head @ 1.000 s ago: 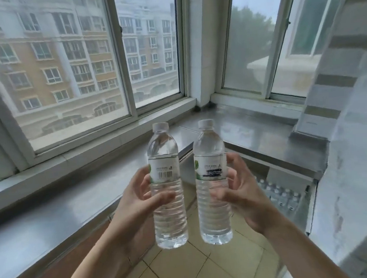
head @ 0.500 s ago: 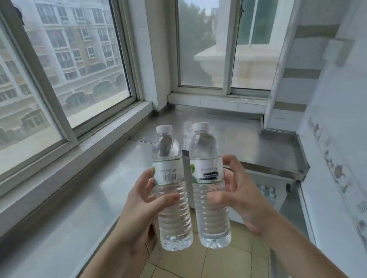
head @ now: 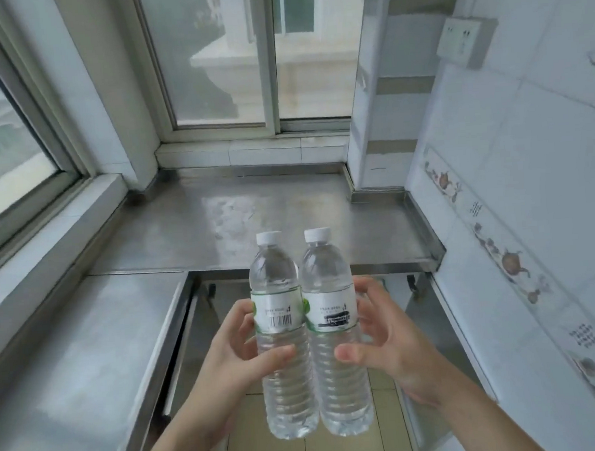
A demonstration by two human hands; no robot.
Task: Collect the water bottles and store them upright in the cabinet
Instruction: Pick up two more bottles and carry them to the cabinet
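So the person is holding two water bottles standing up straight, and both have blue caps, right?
Not quite: the caps are white, not blue, as the head view shows. The left hand holds one bottle, the right hand the other bottle, both upright.

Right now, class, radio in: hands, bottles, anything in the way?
Left hand grips left bottle. Right hand grips right bottle. Both upright, capped, side by side. Nothing blocking above the steel counter.

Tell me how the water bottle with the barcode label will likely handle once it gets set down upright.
The barcode bottle, held by the left hand, looks nearly full, so probably heavy for its size. It is tall with a narrow base, so a sideways nudge could tip it. Its clear ribbed wall looks thin and may flex under a hard squeeze, though the ribs should help grip.
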